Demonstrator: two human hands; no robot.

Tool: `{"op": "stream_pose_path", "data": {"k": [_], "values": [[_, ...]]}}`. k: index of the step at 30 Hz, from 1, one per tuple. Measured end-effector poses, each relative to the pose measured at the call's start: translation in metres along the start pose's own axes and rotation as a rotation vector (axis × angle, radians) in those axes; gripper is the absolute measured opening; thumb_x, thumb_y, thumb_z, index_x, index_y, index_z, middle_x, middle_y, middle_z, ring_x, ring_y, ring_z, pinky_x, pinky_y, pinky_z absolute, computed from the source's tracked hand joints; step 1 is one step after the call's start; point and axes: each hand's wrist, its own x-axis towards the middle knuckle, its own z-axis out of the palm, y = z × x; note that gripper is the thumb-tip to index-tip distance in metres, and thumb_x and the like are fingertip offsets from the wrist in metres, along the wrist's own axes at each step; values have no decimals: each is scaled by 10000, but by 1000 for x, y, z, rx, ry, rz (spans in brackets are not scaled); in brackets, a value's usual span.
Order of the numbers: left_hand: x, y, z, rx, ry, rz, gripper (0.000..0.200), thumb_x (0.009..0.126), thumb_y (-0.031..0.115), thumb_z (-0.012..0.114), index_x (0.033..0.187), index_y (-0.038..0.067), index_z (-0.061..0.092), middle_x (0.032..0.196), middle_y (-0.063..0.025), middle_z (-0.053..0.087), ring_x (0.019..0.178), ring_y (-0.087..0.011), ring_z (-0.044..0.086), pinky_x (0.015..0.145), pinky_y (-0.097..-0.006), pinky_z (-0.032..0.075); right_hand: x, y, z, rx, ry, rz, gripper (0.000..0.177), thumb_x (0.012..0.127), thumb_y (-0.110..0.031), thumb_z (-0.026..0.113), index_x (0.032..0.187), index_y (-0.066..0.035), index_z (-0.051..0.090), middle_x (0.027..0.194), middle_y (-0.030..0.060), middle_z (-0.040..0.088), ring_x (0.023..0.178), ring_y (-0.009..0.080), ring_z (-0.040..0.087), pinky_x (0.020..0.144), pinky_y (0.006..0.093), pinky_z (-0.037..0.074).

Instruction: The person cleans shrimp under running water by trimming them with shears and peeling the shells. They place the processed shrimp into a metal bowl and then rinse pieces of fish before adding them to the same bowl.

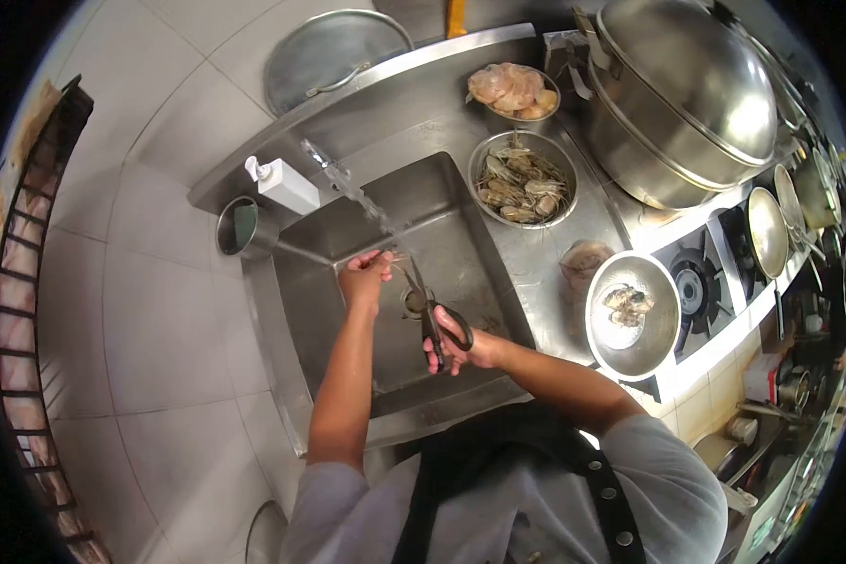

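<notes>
Over the metal sink [320, 310], my left hand [367, 277] pinches a small shrimp [401, 259] close to the running water [371, 209]. My right hand [456, 346] is wrapped round the handles of black-handled scissors [430, 324]. The scissor blades point up toward the shrimp, over the drain. To the right of the faucet, a metal bowl [571, 193] holds several whole shrimp [522, 183]. A larger metal bowl [669, 329] at the right has a few greyish pieces [627, 305] in it, probably shrimp.
A white pump bottle [289, 188] and a metal cup [257, 228] stand at the sink's left corner. Behind the shrimp is a bowl of pale meat [509, 87]. A large lidded steamer pot [667, 103] and a gas burner [693, 282] are at the right.
</notes>
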Motion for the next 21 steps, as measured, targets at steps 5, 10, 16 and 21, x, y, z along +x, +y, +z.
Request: {"op": "stream_pose_path", "data": {"k": [5,10,16,21], "values": [[-23,-13,30,-193,30,-22,211,778,71,754,888,-34,608,767,-76,641,578,-116,582,516,-228,492,18,-4,11,33,278,-129,768,785,-803,397,839,-52,550,636,61,586,601,175,616,474,279,435],[-19,-21,23,-249,28,-77,214,785,91,754,863,-28,594,763,-78,640,585,-119,581,520,-241,503,9,-7,4,-5,403,-178,566,803,-623,616,705,-70,548,619,64,592,468,154,578,379,220,358],[-15,-24,6,-318,-3,-123,268,778,130,765,937,-7,598,801,-65,635,630,-137,588,552,-269,502,-1,4,-3,-76,240,-90,727,799,-769,436,818,-53,559,631,55,593,587,165,625,454,261,404],[-19,-25,3,-192,-107,-135,240,797,128,748,917,-14,597,784,-62,631,606,-120,576,527,-255,494,8,-1,0,-71,249,-99,718,807,-766,425,822,-60,557,614,40,587,579,150,621,454,257,401]]}}
